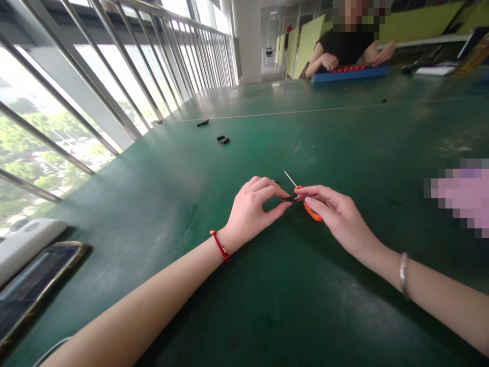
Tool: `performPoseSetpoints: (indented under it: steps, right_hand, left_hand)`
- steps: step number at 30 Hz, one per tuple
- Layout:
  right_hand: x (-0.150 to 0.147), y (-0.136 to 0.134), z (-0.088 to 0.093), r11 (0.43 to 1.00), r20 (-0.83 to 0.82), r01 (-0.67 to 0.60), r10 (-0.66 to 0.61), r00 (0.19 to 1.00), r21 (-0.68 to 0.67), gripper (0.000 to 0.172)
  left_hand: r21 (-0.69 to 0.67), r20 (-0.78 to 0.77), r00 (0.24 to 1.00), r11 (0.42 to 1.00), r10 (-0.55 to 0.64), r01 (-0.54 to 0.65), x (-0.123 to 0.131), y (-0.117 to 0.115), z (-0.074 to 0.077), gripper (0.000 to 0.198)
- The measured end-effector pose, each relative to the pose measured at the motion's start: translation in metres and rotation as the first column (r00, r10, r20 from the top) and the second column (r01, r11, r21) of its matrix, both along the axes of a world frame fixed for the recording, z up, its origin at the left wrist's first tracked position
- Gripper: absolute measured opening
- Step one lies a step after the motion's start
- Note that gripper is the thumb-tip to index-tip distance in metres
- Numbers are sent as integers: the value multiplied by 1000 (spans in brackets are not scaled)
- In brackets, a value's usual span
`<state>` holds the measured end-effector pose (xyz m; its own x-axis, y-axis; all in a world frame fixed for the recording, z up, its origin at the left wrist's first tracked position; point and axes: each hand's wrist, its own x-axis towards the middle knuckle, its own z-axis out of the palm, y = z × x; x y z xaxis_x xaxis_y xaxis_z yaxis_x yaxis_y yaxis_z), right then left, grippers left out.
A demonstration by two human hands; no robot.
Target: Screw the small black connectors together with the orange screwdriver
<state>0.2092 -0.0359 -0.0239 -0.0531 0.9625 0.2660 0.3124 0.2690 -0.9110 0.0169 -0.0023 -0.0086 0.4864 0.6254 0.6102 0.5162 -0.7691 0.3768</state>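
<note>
Left hand (254,206) pinches the black part (288,199), likely light, stiff, best held by its ends; right hand (341,214): grip unclear.

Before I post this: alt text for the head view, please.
A left hand pinches a small black part above a green table, the right hand close beside it, partly hiding an orange-handled screwdriver. Across the table, another person is at a blue tray; a metal railing runs along the left.
</note>
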Motion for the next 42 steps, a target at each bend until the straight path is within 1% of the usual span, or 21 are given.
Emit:
performPoseSetpoints:
  steps: [4,7,9,11,13,16,19,22,24,28,32,36,42]
  right_hand:
    - [-1,-1,0,982,230,2,-46,972,189,16]
    - [-2,-1,-2,968,337,-12,-76,938,251,16]
    - [-3,-1,-4,962,388,3,-113,915,274,18]
    - [-4,-1,-7,958,427,14,-141,893,285,19]
    - [-4,-1,-9,958,453,9,-143,880,285,20]
    - [-5,-2,-10,959,481,-18,-126,867,284,20]
    - [-5,-2,-10,955,504,-44,-115,856,292,19]
    - [-5,-2,-9,956,512,-53,-107,852,287,19]
    - [-5,-2,-9,960,509,-46,-105,854,276,21]
    - [-5,-3,-10,965,513,-49,-93,853,256,32]
    - [-5,-2,-11,958,527,-70,-91,845,278,38]
    - [-5,-2,-11,952,547,-83,-97,831,295,38]
    - [-5,-2,-10,955,556,-88,-89,826,285,38]
  left_hand:
    - [30,9,995,995,100,-100,-12,16,10,15]
    - [22,-101,987,992,124,-123,-22,34,20,14]
    - [-38,-174,975,988,141,-150,-24,47,23,14]
    - [-120,-221,969,983,108,-137,-23,60,23,14]
    - [-191,-171,980,973,100,-132,-20,70,19,16]
    - [-335,-73,996,940,46,-68,-14,80,9,20]
    - [-380,-32,999,924,19,-30,-12,82,-1,21]
    - [-400,-4,1000,916,17,-17,-14,81,-6,22]
    - [-407,4,1000,913,23,-19,-15,80,-6,23]
    - [-418,-4,1000,908,10,-11,-15,80,-4,25]
    - [-422,-7,1000,906,-2,-1,-15,81,-4,27]
    - [-411,-34,999,912,-7,-7,-15,81,-5,25]
    - [-395,-59,998,919,-9,-14,-16,83,-8,24]
